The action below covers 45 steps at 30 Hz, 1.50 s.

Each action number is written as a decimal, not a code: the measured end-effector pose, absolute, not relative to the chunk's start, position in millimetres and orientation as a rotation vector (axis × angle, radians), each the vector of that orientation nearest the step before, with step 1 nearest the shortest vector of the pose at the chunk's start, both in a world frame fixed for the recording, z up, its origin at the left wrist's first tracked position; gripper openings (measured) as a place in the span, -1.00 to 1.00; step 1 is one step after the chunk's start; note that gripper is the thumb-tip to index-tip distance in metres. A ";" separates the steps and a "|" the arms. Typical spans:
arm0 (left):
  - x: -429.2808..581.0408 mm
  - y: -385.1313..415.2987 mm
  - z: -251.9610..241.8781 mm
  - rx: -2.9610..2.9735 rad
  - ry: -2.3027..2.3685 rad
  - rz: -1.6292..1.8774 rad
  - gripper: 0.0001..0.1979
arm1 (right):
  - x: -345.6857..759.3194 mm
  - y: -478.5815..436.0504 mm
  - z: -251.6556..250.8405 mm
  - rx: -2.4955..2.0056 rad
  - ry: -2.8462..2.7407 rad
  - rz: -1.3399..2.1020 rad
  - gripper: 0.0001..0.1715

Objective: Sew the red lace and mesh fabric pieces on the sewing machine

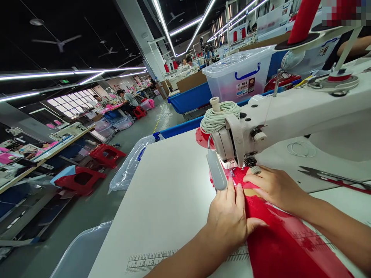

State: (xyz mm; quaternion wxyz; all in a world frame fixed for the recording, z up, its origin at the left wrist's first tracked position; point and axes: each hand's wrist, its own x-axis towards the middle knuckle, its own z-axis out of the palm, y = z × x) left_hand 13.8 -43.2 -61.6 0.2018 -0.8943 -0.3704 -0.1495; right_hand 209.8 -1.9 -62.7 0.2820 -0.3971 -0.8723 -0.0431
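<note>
Red fabric point(269, 239) with a sheer section along its right side runs from under the needle of a white sewing machine point(304, 116) down towards me. My left hand point(228, 218) lies on the cloth just in front of the presser foot point(232, 172), fingers stretched forward and thumb spread. To the right of the foot, my right hand point(275, 187) has its fingers closed on the edge of the red cloth. A small tan patch point(251, 192) shows between the hands. A grey lamp point(217, 170) partly hides the sewing area.
Scissors point(333, 177) lie right of my right hand. A printed ruler point(153, 260) marks the white table point(162, 200). Behind the machine stands a clear lidded box point(240, 73). Red stools point(107, 154) stand on the floor at left; people work at distant tables.
</note>
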 end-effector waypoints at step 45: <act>17.4 -42.3 -54.1 -2.529 -1.124 -0.661 -0.05 | 209.5 -6.2 -63.8 -0.878 -2.354 -0.082 -0.58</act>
